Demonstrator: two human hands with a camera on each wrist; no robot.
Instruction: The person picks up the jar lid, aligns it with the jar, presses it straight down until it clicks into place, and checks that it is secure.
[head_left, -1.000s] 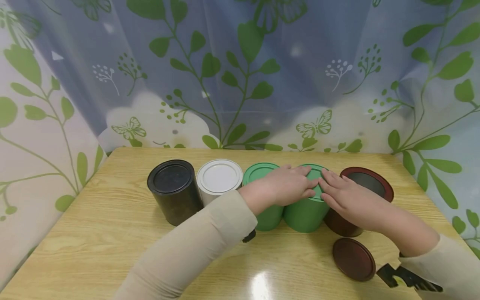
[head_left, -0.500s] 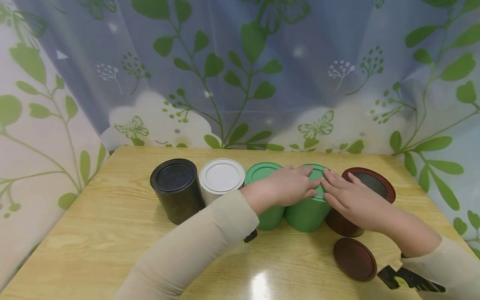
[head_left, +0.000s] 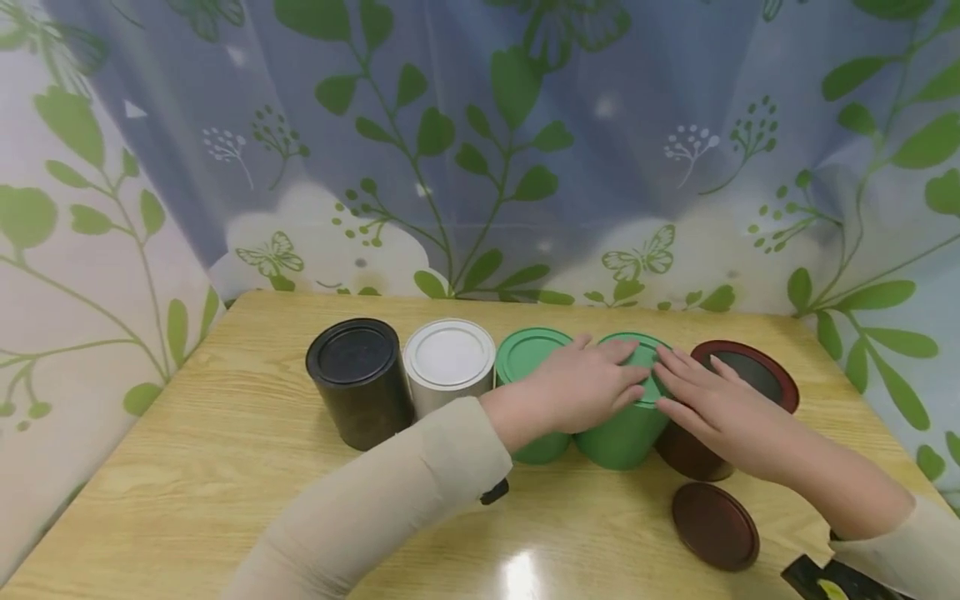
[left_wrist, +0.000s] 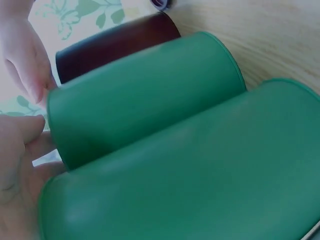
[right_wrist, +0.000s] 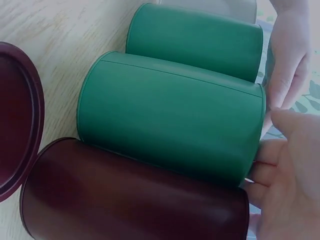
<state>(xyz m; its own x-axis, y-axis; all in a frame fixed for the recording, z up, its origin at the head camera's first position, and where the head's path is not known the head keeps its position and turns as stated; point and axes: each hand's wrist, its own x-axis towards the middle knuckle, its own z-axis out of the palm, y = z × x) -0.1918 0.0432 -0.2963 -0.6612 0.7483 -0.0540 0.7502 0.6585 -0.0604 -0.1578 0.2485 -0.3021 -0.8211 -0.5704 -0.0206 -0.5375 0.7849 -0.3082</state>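
Two green canisters stand side by side, both with lids on. Straight fingers of my left hand (head_left: 577,387) and my right hand (head_left: 723,412) rest on top of the right-hand green canister (head_left: 618,437), their tips close together. My left hand also passes over the other green canister (head_left: 531,354) and hides part of its lid. Under my right hand stands an open-topped dark red canister (head_left: 686,450). Its dark interior shows past the fingers. A dark red round lid (head_left: 716,527) lies on the table in front of it.
A white canister (head_left: 450,354) and a black canister (head_left: 360,383), both lidded, continue the row to the left. The wooden table (head_left: 187,467) ends at a leaf-patterned curtain (head_left: 480,167) behind and at both sides.
My right wrist has shifted slightly right and down, while the fingers of both hands stay on the green canister. The head view has shifted a little. The canisters and loose lid keep their places.
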